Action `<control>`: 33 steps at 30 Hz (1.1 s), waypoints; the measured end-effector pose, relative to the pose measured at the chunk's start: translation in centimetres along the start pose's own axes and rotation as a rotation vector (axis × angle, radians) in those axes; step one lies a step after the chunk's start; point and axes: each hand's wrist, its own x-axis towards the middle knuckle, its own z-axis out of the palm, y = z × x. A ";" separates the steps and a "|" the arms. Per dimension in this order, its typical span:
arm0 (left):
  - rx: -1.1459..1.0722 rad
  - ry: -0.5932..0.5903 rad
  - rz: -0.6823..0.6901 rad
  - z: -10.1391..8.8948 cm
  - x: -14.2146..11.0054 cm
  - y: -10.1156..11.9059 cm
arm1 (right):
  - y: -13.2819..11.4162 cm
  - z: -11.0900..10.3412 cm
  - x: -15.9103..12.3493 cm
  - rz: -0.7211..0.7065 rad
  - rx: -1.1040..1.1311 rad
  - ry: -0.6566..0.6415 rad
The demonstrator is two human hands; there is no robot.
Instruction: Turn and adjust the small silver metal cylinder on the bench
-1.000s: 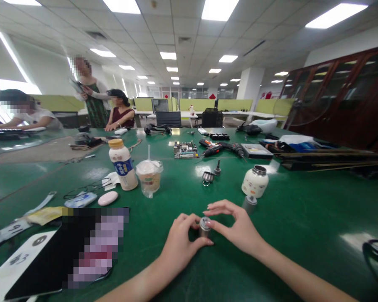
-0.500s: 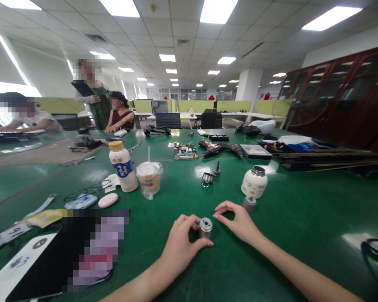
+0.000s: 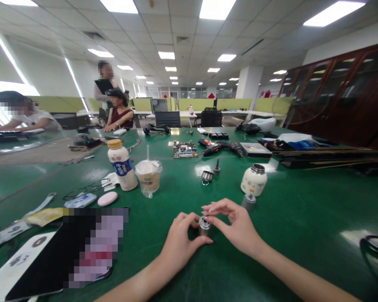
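On the green table stands a small cylindrical metal motor [image 3: 204, 228], upright, with holes in its top face. My left hand [image 3: 183, 239] is closed around its side, thumb in front and fingers behind. Over its top rim is my right hand [image 3: 234, 224], thumb and fingertips brought close together there. Whatever they may pinch is too small to make out. A second metal cylinder [image 3: 248, 202] stands just beyond my right hand, in front of a cream-coloured flask without a lid [image 3: 254, 180]. Farther off lie a steel flask cap with a ring [image 3: 207, 176] and a small dark fitting [image 3: 216, 167].
To the left are a milk-tea bottle [image 3: 122, 167], a lidded cup with straw [image 3: 148, 178], a pink oval case [image 3: 107, 199] and a dark tablet [image 3: 47, 260]. Beyond lie a circuit board [image 3: 185, 149] and power drills [image 3: 214, 149]. Several people are across the table.
My right hand drew back from the motor's top to the right, fingertips pinched, then returned over it. My left hand kept its hold. A standing person in the background moved right.
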 end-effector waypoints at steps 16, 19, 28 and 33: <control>0.014 0.004 -0.004 0.1 0.0 0.0 | -0.5 0.0 -0.1 -0.060 -0.221 0.033; 0.010 0.006 -0.003 0.2 0.0 -0.1 | -0.6 0.5 -0.1 -0.023 -0.183 -0.046; 0.013 -0.004 -0.025 0.0 0.1 0.1 | 2.3 -2.0 1.0 0.008 -0.216 0.146; 0.011 -0.005 -0.027 -0.1 0.0 0.1 | 4.8 -3.1 0.9 0.139 -0.319 -0.019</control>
